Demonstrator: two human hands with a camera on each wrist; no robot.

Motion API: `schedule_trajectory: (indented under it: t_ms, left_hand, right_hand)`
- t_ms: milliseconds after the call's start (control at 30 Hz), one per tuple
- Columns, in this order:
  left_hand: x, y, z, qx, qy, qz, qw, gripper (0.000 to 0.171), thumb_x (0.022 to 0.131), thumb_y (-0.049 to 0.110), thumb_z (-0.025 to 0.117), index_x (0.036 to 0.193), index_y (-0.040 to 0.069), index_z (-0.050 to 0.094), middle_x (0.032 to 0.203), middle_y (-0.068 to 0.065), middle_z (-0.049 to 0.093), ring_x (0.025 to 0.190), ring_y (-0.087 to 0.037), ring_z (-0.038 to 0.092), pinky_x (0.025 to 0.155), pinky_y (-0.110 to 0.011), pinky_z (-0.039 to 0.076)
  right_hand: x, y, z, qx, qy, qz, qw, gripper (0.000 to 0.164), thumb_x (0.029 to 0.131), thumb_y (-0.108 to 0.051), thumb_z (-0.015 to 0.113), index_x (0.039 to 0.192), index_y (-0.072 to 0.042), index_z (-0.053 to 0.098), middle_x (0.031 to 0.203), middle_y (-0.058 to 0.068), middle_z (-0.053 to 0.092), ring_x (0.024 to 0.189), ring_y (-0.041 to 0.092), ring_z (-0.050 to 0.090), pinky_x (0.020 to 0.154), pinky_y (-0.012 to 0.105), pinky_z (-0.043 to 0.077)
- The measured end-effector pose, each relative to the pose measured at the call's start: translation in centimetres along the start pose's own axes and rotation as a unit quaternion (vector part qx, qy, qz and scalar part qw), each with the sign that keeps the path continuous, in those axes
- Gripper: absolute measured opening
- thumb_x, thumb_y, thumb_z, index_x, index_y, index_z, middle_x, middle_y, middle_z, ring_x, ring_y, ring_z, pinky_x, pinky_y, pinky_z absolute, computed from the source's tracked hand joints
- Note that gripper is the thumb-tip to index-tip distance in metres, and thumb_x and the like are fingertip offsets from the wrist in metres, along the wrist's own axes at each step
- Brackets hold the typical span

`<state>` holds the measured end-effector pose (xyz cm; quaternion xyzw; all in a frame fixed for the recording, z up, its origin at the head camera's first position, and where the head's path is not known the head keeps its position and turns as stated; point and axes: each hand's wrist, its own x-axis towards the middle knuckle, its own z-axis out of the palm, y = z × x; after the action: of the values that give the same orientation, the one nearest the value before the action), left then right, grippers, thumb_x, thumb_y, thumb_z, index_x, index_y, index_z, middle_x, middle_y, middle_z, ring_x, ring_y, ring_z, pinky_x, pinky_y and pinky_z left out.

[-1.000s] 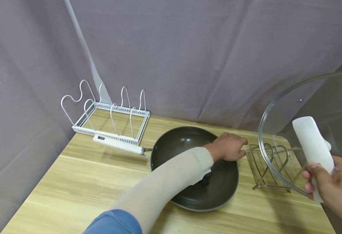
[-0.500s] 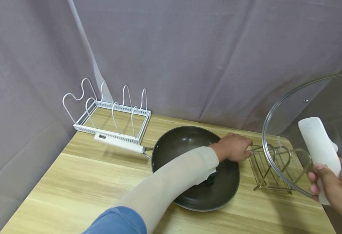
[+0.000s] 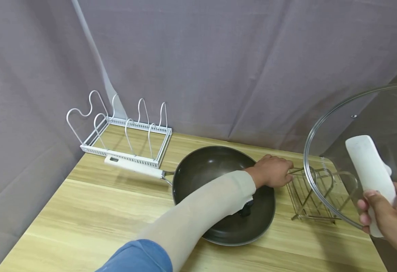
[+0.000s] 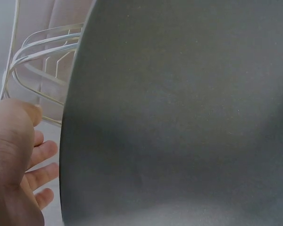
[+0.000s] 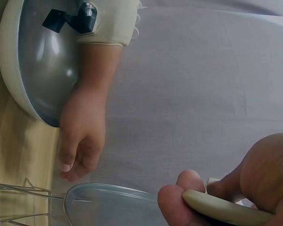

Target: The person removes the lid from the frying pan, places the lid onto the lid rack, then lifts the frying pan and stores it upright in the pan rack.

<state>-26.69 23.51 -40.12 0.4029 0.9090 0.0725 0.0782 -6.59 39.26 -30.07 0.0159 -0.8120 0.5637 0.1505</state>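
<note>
My right hand [image 3: 393, 217] grips the white handle [image 3: 366, 166] of a large round glass lid [image 3: 325, 124], raised and tilted on the right. In the right wrist view the fingers and thumb pinch that handle [image 5: 221, 207]. My left arm reaches across a dark frying pan [image 3: 201, 166] with a white handle. Beyond its right rim, my left hand [image 3: 274, 170] has its fingertips at the left end of a metal wire rack [image 3: 315, 211]. In the left wrist view the left hand [image 4: 19, 155] shows loosely bent, parted fingers close to the rack's wires [image 4: 37, 56].
A white pot-lid rack [image 3: 127, 156] with upright wire loops stands at the back left of the wooden table [image 3: 82, 211]. The pan's handle [image 3: 133, 166] points toward it. Grey cloth [image 3: 191, 68] hangs behind the table.
My left hand has moved slightly right, up to the wire rack's end. The lid in my right hand has shifted a little to the right.
</note>
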Motion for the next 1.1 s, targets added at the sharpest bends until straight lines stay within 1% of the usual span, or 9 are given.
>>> schedule_trajectory:
  t_ms: [100,200,400,500,633,733,867,967,1100]
  left_hand:
    - [0.1,0.0,0.1,-0.002,0.002,-0.006,1.0,0.048,0.106,0.054,0.042,0.151,0.037,0.044,0.146,0.024,0.048,0.133,0.003,0.044,0.115,-0.027,0.024]
    - [0.1,0.1,0.1,0.0,0.007,-0.009,0.9999,0.048,0.106,0.053,0.044,0.151,0.036,0.045,0.145,0.023,0.049,0.133,0.002,0.045,0.113,-0.027,0.025]
    - [0.4,0.4,0.2,-0.01,0.001,-0.007,0.9999,0.048,0.107,0.052,0.044,0.152,0.036,0.043,0.145,0.024,0.048,0.133,0.003,0.044,0.114,-0.026,0.024]
    - [0.5,0.6,0.2,-0.013,-0.001,-0.006,0.9999,0.047,0.107,0.051,0.043,0.152,0.036,0.043,0.145,0.024,0.048,0.132,0.004,0.045,0.115,-0.026,0.023]
    - [0.7,0.8,0.2,-0.015,0.001,-0.009,0.9999,0.047,0.107,0.05,0.044,0.152,0.037,0.042,0.146,0.025,0.047,0.133,0.005,0.044,0.115,-0.026,0.023]
    - [0.8,0.8,0.3,-0.018,0.005,-0.009,0.9998,0.047,0.107,0.049,0.043,0.153,0.037,0.041,0.146,0.026,0.047,0.132,0.004,0.045,0.114,-0.026,0.024]
    - [0.9,0.9,0.4,-0.02,0.008,-0.01,0.9997,0.047,0.108,0.049,0.042,0.153,0.037,0.041,0.147,0.026,0.046,0.133,0.004,0.045,0.114,-0.026,0.024]
    - [1.0,0.9,0.3,-0.019,0.007,-0.012,0.9997,0.047,0.108,0.049,0.042,0.154,0.038,0.039,0.148,0.027,0.045,0.134,0.004,0.043,0.114,-0.026,0.024]
    - [1.3,1.0,0.3,-0.016,0.009,-0.014,0.9997,0.047,0.108,0.049,0.042,0.154,0.039,0.038,0.149,0.028,0.043,0.135,0.005,0.041,0.114,-0.025,0.024]
  right_hand:
    - [0.1,0.1,-0.1,0.024,-0.002,0.005,1.0,0.031,0.103,0.011,0.044,0.091,-0.012,0.06,0.066,0.001,0.066,0.044,0.011,0.06,0.035,0.027,0.046]
    - [0.1,0.2,-0.3,0.029,0.0,0.013,0.999,0.03,0.103,0.01,0.045,0.09,-0.011,0.06,0.066,0.001,0.066,0.044,0.011,0.06,0.035,0.027,0.047]
    - [0.0,0.7,-0.6,0.072,0.015,0.028,0.997,0.022,0.104,0.007,0.046,0.096,-0.011,0.056,0.066,0.0,0.067,0.043,0.011,0.06,0.035,0.028,0.047]
    - [0.0,0.8,-0.7,0.076,0.018,0.03,0.996,0.022,0.104,0.007,0.045,0.097,-0.012,0.055,0.066,0.0,0.067,0.042,0.011,0.059,0.035,0.028,0.047]
    - [0.1,0.8,-0.8,0.062,0.02,0.03,0.997,0.025,0.104,0.007,0.045,0.096,-0.013,0.057,0.066,-0.001,0.067,0.043,0.01,0.059,0.036,0.027,0.048]
    - [0.0,0.7,-0.8,0.026,0.031,0.03,0.999,0.025,0.105,0.005,0.046,0.095,-0.016,0.056,0.066,-0.004,0.067,0.042,0.008,0.059,0.036,0.026,0.048]
    - [-0.2,0.5,-0.8,-0.022,0.042,0.033,0.998,0.021,0.105,0.002,0.047,0.098,-0.017,0.053,0.067,-0.008,0.067,0.043,0.006,0.059,0.037,0.025,0.048]
    - [-0.3,0.2,-0.6,-0.009,0.053,0.041,0.998,0.017,0.106,0.001,0.046,0.102,-0.015,0.047,0.067,-0.01,0.067,0.043,0.004,0.059,0.037,0.023,0.047]
    - [-0.4,0.1,-0.4,0.005,0.066,0.036,0.997,0.016,0.105,0.002,0.046,0.104,-0.014,0.045,0.067,-0.012,0.067,0.043,0.002,0.059,0.037,0.021,0.046]
